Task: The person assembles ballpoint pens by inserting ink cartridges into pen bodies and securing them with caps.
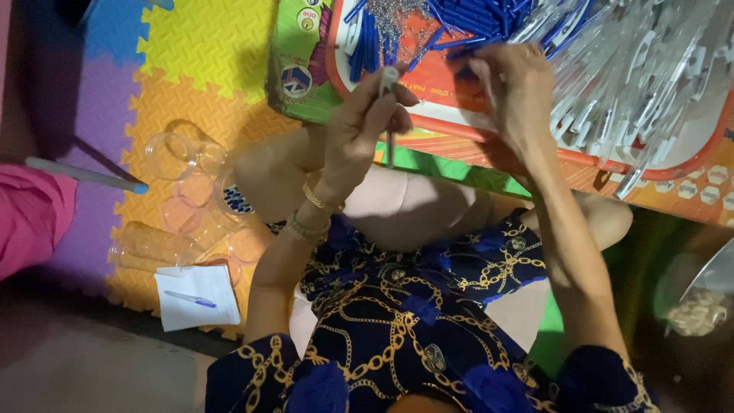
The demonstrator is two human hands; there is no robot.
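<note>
Foam puzzle mats (200, 46) in yellow, orange, purple and blue cover the floor at 10 o'clock, beneath a seated person in dark blue cloth printed with gold chains. Across the person's knees, from 12 to 3 o'clock, rests a shallow tray with an orange rim (428, 122), loaded with a heap of blue plastic pen tubes (459, 19) at 12 o'clock and a pile of clear plastic pen barrels (634, 69) at 2 o'clock.

At 12 o'clock the left hand (363, 126), with 2 gold bangles on its wrist, has its fingers pinched together on a slim clear pen barrel with a white cap end (389, 84), held roughly upright over the tray's near edge. Just right of it, the right hand (516, 88) reaches into the tray beside the blue tubes; its fingers curl downward, and whether they grip anything cannot be told.

At 9 o'clock, well apart from both hands, lie several clear plastic jars (187, 157) on the mat, and at 8 o'clock a white sheet of paper (196, 297) carries a blue pen (191, 299).
</note>
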